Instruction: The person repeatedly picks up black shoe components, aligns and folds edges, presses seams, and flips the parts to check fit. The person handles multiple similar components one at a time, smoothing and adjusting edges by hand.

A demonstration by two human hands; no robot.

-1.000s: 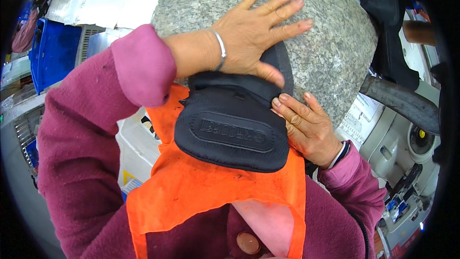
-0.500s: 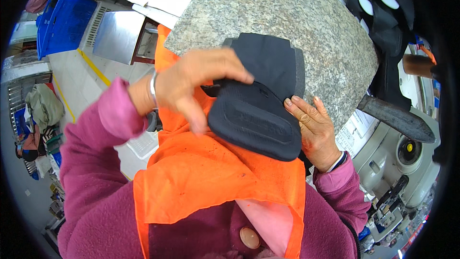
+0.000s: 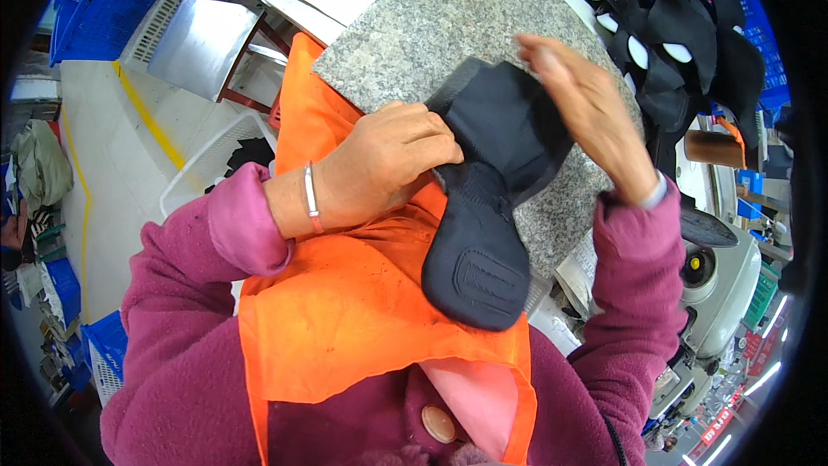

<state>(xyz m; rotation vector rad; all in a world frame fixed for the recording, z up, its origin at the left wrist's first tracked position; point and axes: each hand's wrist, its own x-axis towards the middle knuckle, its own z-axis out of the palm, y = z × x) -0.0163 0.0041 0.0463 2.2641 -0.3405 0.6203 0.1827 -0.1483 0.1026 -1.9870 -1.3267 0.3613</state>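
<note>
A black padded fabric piece (image 3: 479, 246) lies partly on the grey speckled stone slab (image 3: 414, 26). Its rounded end, stitched or embossed with a small panel, hangs over the near edge onto my orange apron (image 3: 371, 336). A wider, thinner black part (image 3: 509, 112) spreads over the slab. My left hand (image 3: 401, 160) is closed on the piece's left edge, fingertips pinched near the narrow middle. My right hand (image 3: 586, 95) is raised beside the wide part's upper right edge, fingers stretched out and slightly blurred, holding nothing.
Many black cut pieces with white patches (image 3: 673, 52) are heaped beyond the slab at right. A dark metal blade (image 3: 707, 229) and a pale sewing machine (image 3: 729, 285) are at right. Left are a blue crate (image 3: 108, 4), a metal-topped stool (image 3: 203, 43) and a white basket (image 3: 203, 155).
The black piece has turned, its rounded end now pointing toward me. My left hand has closed on its edge. My right hand has let go and moved up and away.
</note>
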